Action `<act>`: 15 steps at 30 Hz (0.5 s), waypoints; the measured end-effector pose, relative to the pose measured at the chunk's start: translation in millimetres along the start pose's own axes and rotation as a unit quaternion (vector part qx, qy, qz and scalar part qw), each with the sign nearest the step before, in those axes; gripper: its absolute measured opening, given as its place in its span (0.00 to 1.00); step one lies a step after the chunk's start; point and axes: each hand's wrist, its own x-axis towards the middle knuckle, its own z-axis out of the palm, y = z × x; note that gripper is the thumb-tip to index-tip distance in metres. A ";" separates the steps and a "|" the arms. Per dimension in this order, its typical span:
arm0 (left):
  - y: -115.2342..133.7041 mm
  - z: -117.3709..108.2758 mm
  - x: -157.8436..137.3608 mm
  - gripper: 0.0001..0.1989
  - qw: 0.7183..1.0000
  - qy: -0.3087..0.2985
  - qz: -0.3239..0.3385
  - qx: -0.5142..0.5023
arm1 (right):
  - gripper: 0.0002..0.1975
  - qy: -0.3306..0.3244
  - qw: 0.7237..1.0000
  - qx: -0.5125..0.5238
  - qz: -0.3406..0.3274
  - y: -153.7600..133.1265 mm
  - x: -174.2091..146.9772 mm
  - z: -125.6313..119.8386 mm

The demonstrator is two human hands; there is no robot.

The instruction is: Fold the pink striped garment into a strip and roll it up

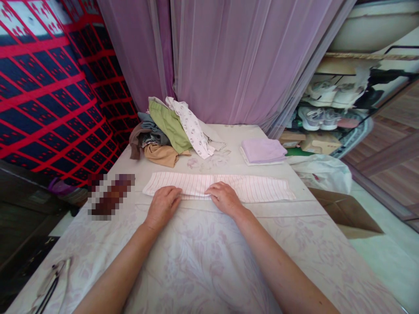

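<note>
A pale garment with thin pink stripes (258,188) lies across the bed, folded into a long flat strip. My left hand (163,201) is closed on its near edge, left of the middle, thumb toward the right. Close to the strip's centre, my right hand (224,197) pinches the same near edge between thumb and fingers. Both wrists rest low over the floral bedsheet (203,257). Beyond the strip, to the right, sits a folded lilac cloth (263,150) on top of a white one.
A loose heap of clothes, with green shorts (170,124) on it, lies at the back left. Glasses (54,279) lie near the front left corner. Purple curtains (229,61) hang behind. An open cardboard box (343,211) and a shoe rack (330,109) stand to the right.
</note>
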 end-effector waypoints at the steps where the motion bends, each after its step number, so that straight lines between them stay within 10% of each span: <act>1: -4.4 -2.1 1.0 0.12 1.000 0.007 -0.008 0.018 | 0.16 0.001 1.000 -0.003 0.004 -0.1 -1.0 0.2; 15: -33.9 0.2 -14.8 0.11 0.998 -0.013 0.036 0.050 | 0.15 0.033 0.997 -0.061 0.035 4.5 -15.9 5.9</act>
